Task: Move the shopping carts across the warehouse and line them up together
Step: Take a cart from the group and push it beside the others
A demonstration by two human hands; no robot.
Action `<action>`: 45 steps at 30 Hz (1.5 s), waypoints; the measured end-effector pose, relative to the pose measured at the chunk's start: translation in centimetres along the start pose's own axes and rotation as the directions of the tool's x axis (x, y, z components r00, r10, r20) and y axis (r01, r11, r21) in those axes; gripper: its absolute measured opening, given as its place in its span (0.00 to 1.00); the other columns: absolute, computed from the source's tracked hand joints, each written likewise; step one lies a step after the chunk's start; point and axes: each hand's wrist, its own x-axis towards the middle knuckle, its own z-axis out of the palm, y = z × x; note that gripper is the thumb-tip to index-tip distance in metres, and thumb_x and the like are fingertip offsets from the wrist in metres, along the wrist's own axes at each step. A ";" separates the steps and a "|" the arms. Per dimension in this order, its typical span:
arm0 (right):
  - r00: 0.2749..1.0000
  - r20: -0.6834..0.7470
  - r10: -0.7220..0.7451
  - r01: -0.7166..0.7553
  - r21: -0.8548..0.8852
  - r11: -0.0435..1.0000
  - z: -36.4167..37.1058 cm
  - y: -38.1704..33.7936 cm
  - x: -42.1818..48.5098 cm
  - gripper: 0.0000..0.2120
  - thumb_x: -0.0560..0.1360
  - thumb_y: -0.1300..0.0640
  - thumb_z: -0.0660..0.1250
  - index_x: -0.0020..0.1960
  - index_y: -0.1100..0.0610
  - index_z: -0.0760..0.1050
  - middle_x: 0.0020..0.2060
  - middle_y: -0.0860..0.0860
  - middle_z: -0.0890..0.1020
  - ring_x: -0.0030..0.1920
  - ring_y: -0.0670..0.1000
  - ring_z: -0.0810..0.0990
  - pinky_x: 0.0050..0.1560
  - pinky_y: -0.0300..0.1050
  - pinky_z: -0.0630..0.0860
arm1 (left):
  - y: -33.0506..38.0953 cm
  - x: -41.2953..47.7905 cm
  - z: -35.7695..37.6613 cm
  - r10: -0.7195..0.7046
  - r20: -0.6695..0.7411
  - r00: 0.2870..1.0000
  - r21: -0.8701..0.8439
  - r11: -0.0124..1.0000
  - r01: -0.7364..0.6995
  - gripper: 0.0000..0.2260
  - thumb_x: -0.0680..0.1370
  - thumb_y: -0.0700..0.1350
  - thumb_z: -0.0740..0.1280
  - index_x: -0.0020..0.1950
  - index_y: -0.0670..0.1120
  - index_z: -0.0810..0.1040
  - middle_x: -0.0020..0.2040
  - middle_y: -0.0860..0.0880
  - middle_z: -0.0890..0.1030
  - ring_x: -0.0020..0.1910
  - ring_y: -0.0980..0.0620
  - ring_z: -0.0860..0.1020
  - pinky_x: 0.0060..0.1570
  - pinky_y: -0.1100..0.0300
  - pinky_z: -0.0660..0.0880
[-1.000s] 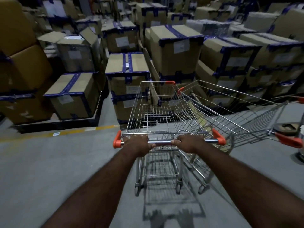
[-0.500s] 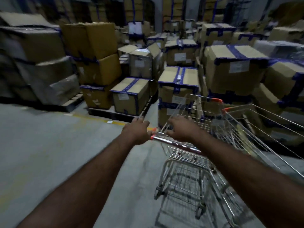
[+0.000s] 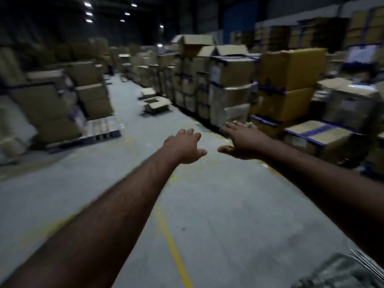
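My left hand (image 3: 182,147) and my right hand (image 3: 243,142) are stretched out in front of me over the concrete floor, palms down and fingers apart, with nothing in them. No whole shopping cart shows in the head view. A blurred patch of grey wire (image 3: 353,269) sits in the bottom right corner and may be a cart's edge; it is too smeared to tell. The whole frame is motion-blurred.
A long aisle runs ahead, with a yellow line (image 3: 172,246) painted on the floor. Tall stacks of taped cardboard boxes (image 3: 288,80) line the right side. More boxes stand on a pallet (image 3: 97,132) at the left. Loose open cartons (image 3: 155,102) lie on the floor further up the aisle.
Both hands have let go of the cart handle and now hang open. The view has swung left towards the aisle, so the two wire carts have dropped out of sight to the right.
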 end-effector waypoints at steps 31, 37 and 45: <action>0.411 -0.247 -0.878 0.911 0.065 0.408 -11.4 -84.8 24.8 0.37 0.79 0.33 0.58 0.81 0.50 0.53 0.81 0.53 0.56 0.80 0.55 0.54 0.76 0.62 0.57 | -67.6 -50.0 -0.2 -0.929 0.061 0.366 0.070 0.369 0.927 0.34 0.79 0.64 0.63 0.80 0.50 0.60 0.80 0.47 0.59 0.78 0.44 0.59 0.71 0.43 0.65; 0.271 -0.260 -0.927 0.962 0.096 0.255 -11.2 -95.9 30.6 0.37 0.79 0.34 0.59 0.81 0.49 0.53 0.81 0.53 0.57 0.80 0.54 0.55 0.76 0.62 0.58 | -77.0 -53.9 -0.4 -0.981 0.042 0.188 0.066 0.190 0.980 0.35 0.77 0.66 0.65 0.79 0.51 0.62 0.79 0.46 0.62 0.76 0.43 0.62 0.70 0.44 0.66; 0.062 -0.273 -0.960 0.994 0.103 0.034 -12.9 -111.7 36.0 0.37 0.79 0.33 0.60 0.81 0.50 0.55 0.81 0.53 0.58 0.79 0.55 0.56 0.76 0.58 0.58 | -86.5 -60.8 -1.7 -0.999 -0.002 -0.043 0.044 -0.043 0.998 0.35 0.78 0.63 0.65 0.80 0.48 0.61 0.80 0.45 0.60 0.76 0.43 0.62 0.71 0.46 0.66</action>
